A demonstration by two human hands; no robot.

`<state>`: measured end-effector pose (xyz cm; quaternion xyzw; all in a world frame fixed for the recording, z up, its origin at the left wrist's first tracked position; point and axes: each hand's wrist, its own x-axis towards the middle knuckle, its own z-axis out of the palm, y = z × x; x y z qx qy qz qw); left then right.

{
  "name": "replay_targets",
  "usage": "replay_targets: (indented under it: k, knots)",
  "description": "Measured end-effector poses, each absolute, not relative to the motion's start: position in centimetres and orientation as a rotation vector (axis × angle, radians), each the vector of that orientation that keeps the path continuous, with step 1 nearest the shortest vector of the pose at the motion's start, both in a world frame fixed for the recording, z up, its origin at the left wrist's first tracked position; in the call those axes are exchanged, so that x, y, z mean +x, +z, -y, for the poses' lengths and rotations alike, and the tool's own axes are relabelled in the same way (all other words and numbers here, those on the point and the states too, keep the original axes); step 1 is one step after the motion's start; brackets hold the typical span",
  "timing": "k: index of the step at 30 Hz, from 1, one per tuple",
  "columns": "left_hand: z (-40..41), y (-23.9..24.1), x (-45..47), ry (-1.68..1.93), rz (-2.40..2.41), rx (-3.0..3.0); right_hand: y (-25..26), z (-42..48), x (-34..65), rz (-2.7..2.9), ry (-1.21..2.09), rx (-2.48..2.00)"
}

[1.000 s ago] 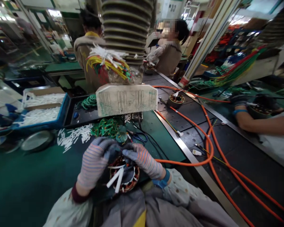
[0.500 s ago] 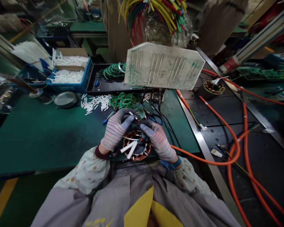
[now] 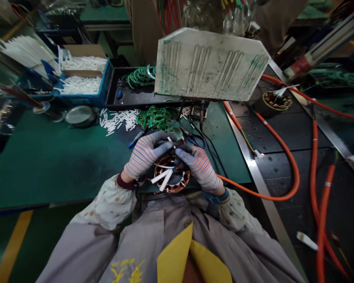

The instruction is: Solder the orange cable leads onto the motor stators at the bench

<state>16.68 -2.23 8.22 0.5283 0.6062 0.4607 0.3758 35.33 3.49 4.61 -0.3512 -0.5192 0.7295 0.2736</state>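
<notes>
Both my hands wear striped knit gloves with grey fingers and meet fingertip to fingertip above a wound stator ring (image 3: 181, 185). My left hand (image 3: 150, 153) pinches a small white sleeve (image 3: 170, 139) between thumb and forefinger. Right against it, my right hand (image 3: 198, 163) is closed with thumb and finger pressed together; what lies in its pinch is hidden. The ring, with copper windings, rests on the table's near edge below the hands. Longer white tubes (image 3: 165, 180) stick out from its middle toward me.
Loose white sleeves (image 3: 118, 120), green lacing cord (image 3: 155, 118), a blue marker (image 3: 137, 138) and blue-handled scissors (image 3: 197, 140) lie beyond the hands. Farther back stand a blue bin (image 3: 102, 92) and a pale board (image 3: 209, 65). Orange hoses (image 3: 292, 165) cross the dark conveyor with another stator (image 3: 273, 104).
The view has shifted slightly. My fingertips have come closer together, covering the thin reddish wire that showed between them. At the right, the orange hoses and a white connector have moved along the conveyor.
</notes>
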Motion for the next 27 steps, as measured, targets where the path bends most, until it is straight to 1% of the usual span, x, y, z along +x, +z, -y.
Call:
replay_targets:
  k: [2,3,5,8,12,15,18,20,22,24,25,27]
  knots:
    - [2.1,8.0,16.8,1.156,-1.525,1.362,4.1,-3.8,36.0,1.469,2.003,-0.870]
    - [2.2,7.9,16.9,1.146,-1.515,1.389,3.8,-3.9,36.6,1.530,1.967,-0.833]
    - [2.5,7.4,17.1,1.084,-1.514,1.539,3.1,-3.5,38.5,1.715,1.707,-0.804]
    - [3.7,6.5,17.3,0.867,-1.529,1.906,2.2,-1.4,42.0,2.104,1.146,-0.796]
    - [4.9,5.8,17.4,0.638,-1.446,2.192,1.4,0.9,42.9,2.865,0.847,-0.648]
    - [4.8,5.5,17.5,0.527,-1.552,2.208,1.6,-0.5,40.8,3.168,0.639,-0.578]
    - [4.2,5.0,17.5,0.589,-1.804,2.108,2.5,-3.2,39.6,3.167,0.625,-0.483]
    - [3.8,4.4,17.5,0.680,-1.873,2.040,3.3,-5.0,40.1,3.067,0.745,-0.427]
    - [3.5,4.0,17.3,0.733,-1.829,2.023,4.1,-6.8,40.7,2.878,0.872,-0.448]
    - [3.3,3.8,17.0,0.745,-1.768,2.054,4.7,-8.9,40.6,2.725,0.880,-0.653]
    - [3.3,3.9,16.8,0.746,-1.753,2.075,4.8,-9.9,40.1,2.714,0.796,-0.859]
    - [3.3,4.3,16.4,0.751,-1.728,2.124,4.8,-11.7,38.3,2.873,0.629,-1.255]
